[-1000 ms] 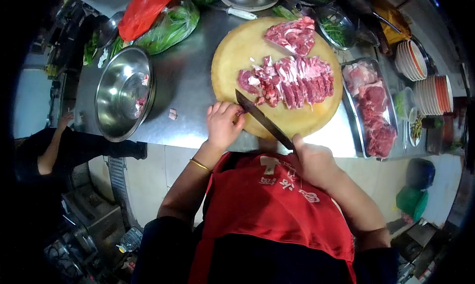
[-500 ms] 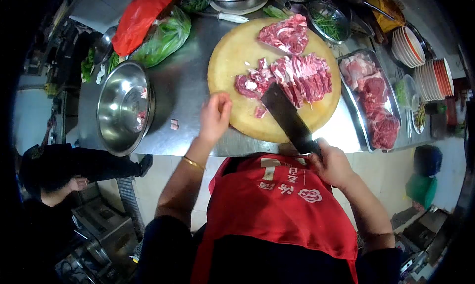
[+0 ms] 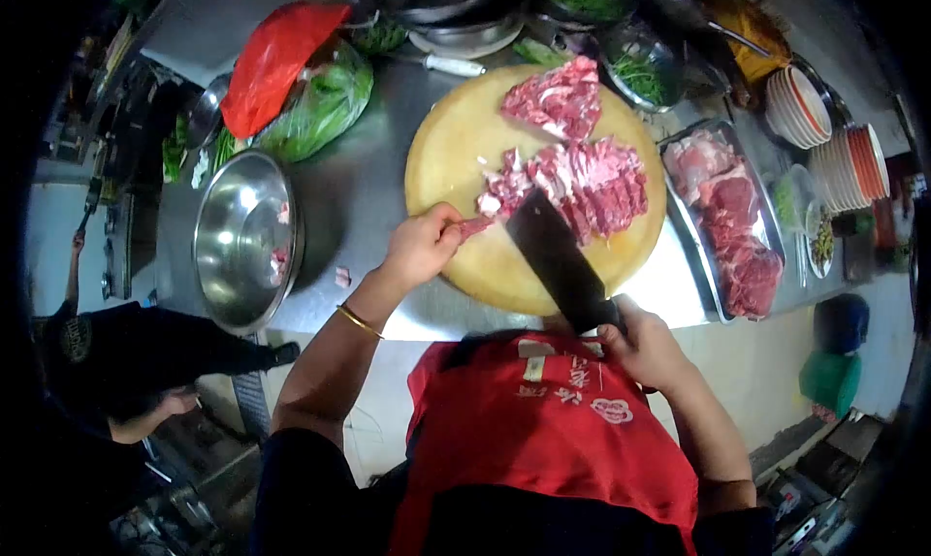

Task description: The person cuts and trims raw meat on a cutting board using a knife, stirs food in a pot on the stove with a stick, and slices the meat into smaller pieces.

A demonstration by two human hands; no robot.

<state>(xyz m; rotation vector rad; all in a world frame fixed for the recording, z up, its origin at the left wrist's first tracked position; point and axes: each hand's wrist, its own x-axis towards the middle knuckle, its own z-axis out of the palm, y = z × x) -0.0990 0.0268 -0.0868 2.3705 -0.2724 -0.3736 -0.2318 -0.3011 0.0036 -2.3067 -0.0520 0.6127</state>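
My right hand (image 3: 643, 343) is closed round the handle of a cleaver (image 3: 558, 263), whose dark blade lies over the near part of a round cutting board (image 3: 446, 158). The blade's tip is beside a row of sliced raw meat (image 3: 592, 188). At the board's left edge my left hand (image 3: 424, 246) pinches a small strip of meat (image 3: 475, 227) between thumb and fingers. Behind the slices rests a larger chunk of meat (image 3: 553, 98). Left of the board stands a steel bowl (image 3: 218, 236) with a few meat bits inside.
A metal tray (image 3: 690, 222) of large meat pieces is at the right, near stacked bowls (image 3: 849, 168). A white-handled tool (image 3: 454, 64) lies behind the board. Bagged greens (image 3: 325, 105) and a red bag (image 3: 276, 66) sit back left. Another person (image 3: 145, 362) is at far left.
My left hand has pinched a strip of meat from the left end of the slices. The cleaver stays in my right hand, its blade near the slices. The view has shifted slightly.
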